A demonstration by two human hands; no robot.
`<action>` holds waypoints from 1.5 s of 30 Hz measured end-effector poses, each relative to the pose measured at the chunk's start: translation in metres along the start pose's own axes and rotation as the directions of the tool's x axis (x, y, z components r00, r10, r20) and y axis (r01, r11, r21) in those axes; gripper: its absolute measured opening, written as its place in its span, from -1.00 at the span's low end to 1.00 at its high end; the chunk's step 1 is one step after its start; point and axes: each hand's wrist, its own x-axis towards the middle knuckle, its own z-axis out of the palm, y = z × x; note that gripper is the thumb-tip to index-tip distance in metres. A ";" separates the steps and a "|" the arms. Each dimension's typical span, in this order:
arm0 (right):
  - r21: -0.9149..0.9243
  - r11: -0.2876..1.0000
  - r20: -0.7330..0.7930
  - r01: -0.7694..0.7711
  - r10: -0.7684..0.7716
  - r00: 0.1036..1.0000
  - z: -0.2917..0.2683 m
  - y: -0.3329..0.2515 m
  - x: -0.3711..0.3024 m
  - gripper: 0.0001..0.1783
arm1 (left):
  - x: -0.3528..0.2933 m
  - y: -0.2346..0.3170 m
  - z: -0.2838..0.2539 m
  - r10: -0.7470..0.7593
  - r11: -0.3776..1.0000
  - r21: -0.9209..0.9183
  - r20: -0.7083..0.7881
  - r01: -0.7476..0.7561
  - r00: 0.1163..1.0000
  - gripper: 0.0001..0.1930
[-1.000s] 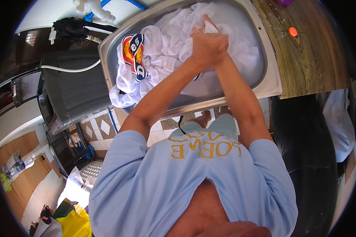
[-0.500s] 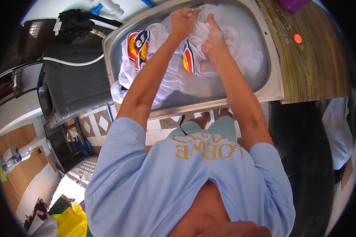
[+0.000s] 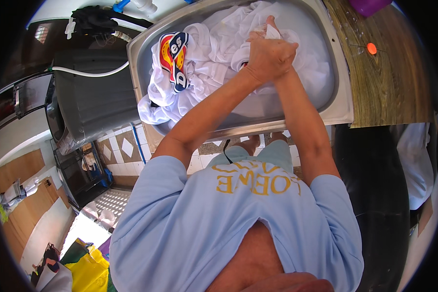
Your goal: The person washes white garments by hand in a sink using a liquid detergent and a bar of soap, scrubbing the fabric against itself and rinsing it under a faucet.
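Note:
A wet white garment (image 3: 214,34) lies bunched in a steel sink basin (image 3: 343,97) of cloudy water; a red, yellow and dark blue print shows on its left part. My left hand (image 3: 273,57) is closed over the garment, pressed against my right hand. Just beyond it, my right hand (image 3: 259,35) shows its raised thumb and a few fingers, with white cloth caught in them. The left hand covers most of the right palm, and both are over the right half of the basin.
A wood-patterned counter (image 3: 379,87) adjoins the sink on the right, bearing an orange round object (image 3: 372,48) and a purple container (image 3: 367,6). Left of the sink stands a dark grey appliance (image 3: 92,97) with a white hose (image 3: 90,75). A black padded surface (image 3: 374,185) is at my right.
My left hand has swung right and nearer, from the far edge onto my right hand, and has closed. The garment's second print is now mostly covered.

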 end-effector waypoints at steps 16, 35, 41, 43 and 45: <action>-0.159 0.984 -0.715 0.077 -0.168 0.679 0.109 0.031 0.020 -0.56 | -0.001 -0.073 -0.007 -0.328 0.931 -0.226 -0.171 0.287 0.929 -0.87; -0.807 0.558 -0.521 -0.191 -0.521 0.676 0.070 0.010 0.016 -0.51 | -0.048 -0.070 -0.084 -0.714 0.311 -0.681 0.292 0.662 0.636 -0.67; -0.885 -0.416 0.046 -0.210 -0.526 0.849 0.078 0.003 0.008 -0.69 | -0.081 -0.065 -0.096 -0.539 0.801 -0.270 0.067 0.535 0.840 -0.77; -0.894 -0.441 0.211 -0.080 -0.571 0.794 0.075 -0.027 0.004 -0.71 | -0.086 -0.059 -0.111 -0.590 0.757 -0.300 0.068 0.581 0.804 -0.76; -0.944 -0.243 -0.020 -0.223 -0.633 0.774 0.056 -0.066 -0.004 -0.73 | -0.084 -0.049 -0.117 -0.569 0.794 -0.264 -0.004 0.548 0.823 -0.75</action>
